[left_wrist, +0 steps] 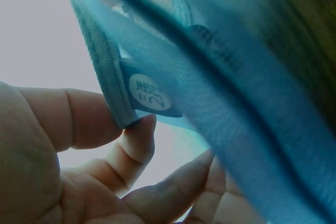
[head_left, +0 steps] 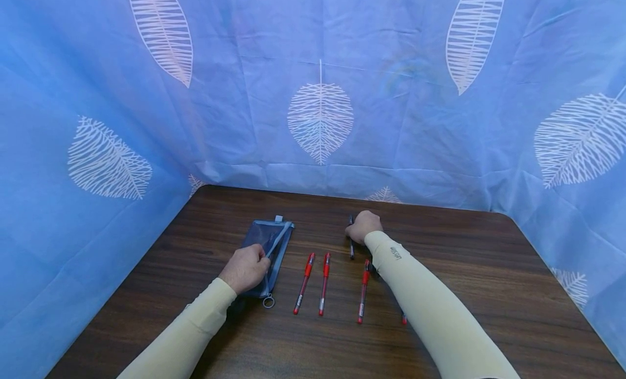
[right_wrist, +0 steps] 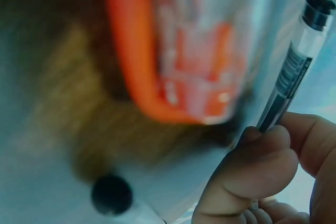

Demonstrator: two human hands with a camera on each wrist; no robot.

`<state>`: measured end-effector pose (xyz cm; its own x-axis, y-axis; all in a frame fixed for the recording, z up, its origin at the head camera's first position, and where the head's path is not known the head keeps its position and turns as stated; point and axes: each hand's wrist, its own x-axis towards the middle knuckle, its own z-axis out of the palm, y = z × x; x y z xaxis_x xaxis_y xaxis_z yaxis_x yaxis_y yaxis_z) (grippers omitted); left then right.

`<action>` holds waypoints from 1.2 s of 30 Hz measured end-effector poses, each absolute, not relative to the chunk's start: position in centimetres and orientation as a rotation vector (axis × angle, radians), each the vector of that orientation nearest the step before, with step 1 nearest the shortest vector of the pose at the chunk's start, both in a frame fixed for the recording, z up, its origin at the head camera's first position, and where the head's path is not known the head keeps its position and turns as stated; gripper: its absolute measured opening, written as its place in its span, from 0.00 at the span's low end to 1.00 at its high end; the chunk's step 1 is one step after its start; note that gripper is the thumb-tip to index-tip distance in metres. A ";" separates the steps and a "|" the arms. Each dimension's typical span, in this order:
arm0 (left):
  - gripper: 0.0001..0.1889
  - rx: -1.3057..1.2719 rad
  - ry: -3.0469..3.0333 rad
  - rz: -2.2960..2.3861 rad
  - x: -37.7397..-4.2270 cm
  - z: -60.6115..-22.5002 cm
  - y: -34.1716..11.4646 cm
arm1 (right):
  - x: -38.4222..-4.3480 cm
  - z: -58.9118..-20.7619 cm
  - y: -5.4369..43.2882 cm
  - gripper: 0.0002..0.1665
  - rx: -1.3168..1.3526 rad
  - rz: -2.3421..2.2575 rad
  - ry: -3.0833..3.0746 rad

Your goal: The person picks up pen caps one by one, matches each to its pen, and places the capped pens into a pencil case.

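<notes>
A blue mesh zip pouch (head_left: 264, 235) lies on the left half of the table. My left hand (head_left: 246, 267) pinches its zipper-side edge between thumb and fingers; in the left wrist view the pouch's edge (left_wrist: 107, 72) and a round white label (left_wrist: 150, 92) show close up. Toward the table's back, my right hand (head_left: 364, 227) pinches a black pen (head_left: 351, 248) between thumb and finger. That pen's clear barrel and black end (right_wrist: 317, 11) stick up from the grip in the right wrist view. Several red pens (head_left: 325, 284) lie between the hands and nearer the front.
One red pen (head_left: 363, 292) lies beside the right forearm, and the tip of another red pen (head_left: 404, 318) shows from under the sleeve. A metal ring (head_left: 268, 301) hangs at the pouch's near corner. A blue leaf-patterned cloth (head_left: 320, 124) stands behind the brown table (head_left: 303, 352).
</notes>
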<state>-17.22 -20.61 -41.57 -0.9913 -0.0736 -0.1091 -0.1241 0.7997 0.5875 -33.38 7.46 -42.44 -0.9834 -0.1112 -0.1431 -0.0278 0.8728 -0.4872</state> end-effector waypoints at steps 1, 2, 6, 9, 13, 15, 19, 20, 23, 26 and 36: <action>0.08 -0.161 2.902 0.957 -17.2 -41.6 -20.6 | -33.4 -42.4 7.4 0.27 -0.094 -0.761 2.871; 0.08 -0.162 2.902 0.957 -17.2 -41.6 -20.6 | -33.4 -42.3 7.4 0.27 -0.079 -0.783 2.861; 0.09 -0.171 2.900 0.955 -17.3 -41.6 -20.5 | -33.4 -42.0 7.1 0.27 -0.067 -0.821 2.844; 0.09 -0.175 2.896 0.952 -17.3 -41.7 -20.5 | -33.3 -41.8 6.7 0.26 -0.074 -0.867 2.813; 0.09 -0.171 2.903 0.944 -17.3 -41.7 -20.5 | -33.2 -41.8 6.1 0.26 -0.065 -0.958 2.764; 0.08 -0.168 2.908 0.939 -17.3 -41.7 -20.5 | -33.0 -41.8 5.8 0.27 -0.069 -0.994 2.747; 0.08 -0.174 2.905 0.943 -17.3 -41.7 -20.5 | -32.5 -42.0 4.8 0.24 -0.074 -1.062 2.706; 0.08 -0.176 2.903 0.944 -17.2 -41.6 -20.5 | -32.3 -42.0 4.5 0.22 -0.083 -1.076 2.695; 0.08 -0.185 2.894 0.951 -17.2 -41.7 -20.5 | -31.5 -41.9 3.5 0.19 -0.125 -1.103 2.656; 0.08 -0.187 2.889 0.956 -17.2 -41.8 -20.6 | -30.5 -41.8 2.4 0.19 -0.205 -1.129 2.606; 0.08 -0.192 2.884 0.961 -17.3 -41.6 -20.5 | -27.7 -41.7 -0.6 0.22 -0.352 -1.161 2.503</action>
<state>-17.33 -20.49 -41.64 -0.9875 -0.0892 -0.1298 -0.1493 0.7933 0.5903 -27.68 -0.64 -41.66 -0.9050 -0.3672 -0.2149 -0.0731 0.6317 -0.7718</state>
